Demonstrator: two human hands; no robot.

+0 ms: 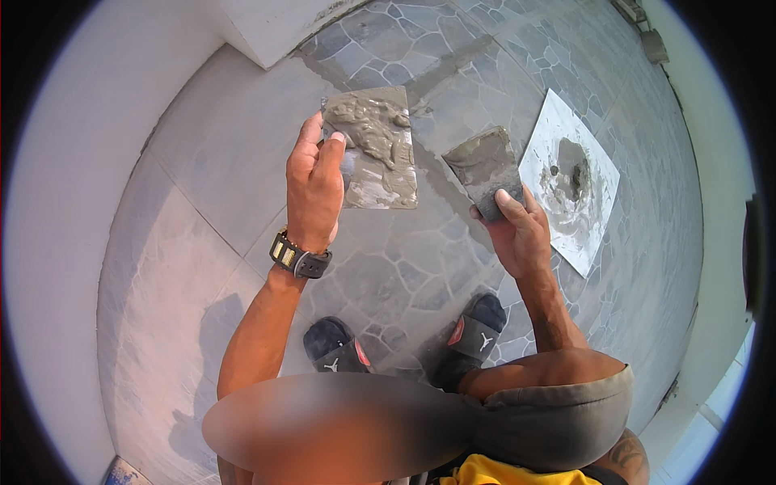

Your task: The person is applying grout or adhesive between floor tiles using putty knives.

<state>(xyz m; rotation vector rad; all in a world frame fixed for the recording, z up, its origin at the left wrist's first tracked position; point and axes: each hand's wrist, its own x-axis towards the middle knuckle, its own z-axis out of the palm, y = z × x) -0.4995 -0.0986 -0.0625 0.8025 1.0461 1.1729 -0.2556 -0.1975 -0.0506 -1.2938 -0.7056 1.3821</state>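
Observation:
My left hand (316, 182) grips the left edge of a flat rectangular plate (392, 194) above the floor. Thick wet grey mortar (368, 129) is heaped over its upper part and smeared thinly below. In my right hand (517, 230) is a dark grey flat spreader (496, 195), pinched at its lower end with the thumb on top. Mortar coats the spreader's upper face. The two tools are apart. Beside my right hand, a white square board (586, 202) lies on the floor, with a patch of mortar at its middle.
The grey floor tiles (380, 283) have a stone pattern with pale lines, and a darker mortar-coloured band crosses them. White walls rise at the left (61, 234) and right (711, 162). A white block (263, 28) juts in at the top. My sandalled feet (339, 343) stand below my hands.

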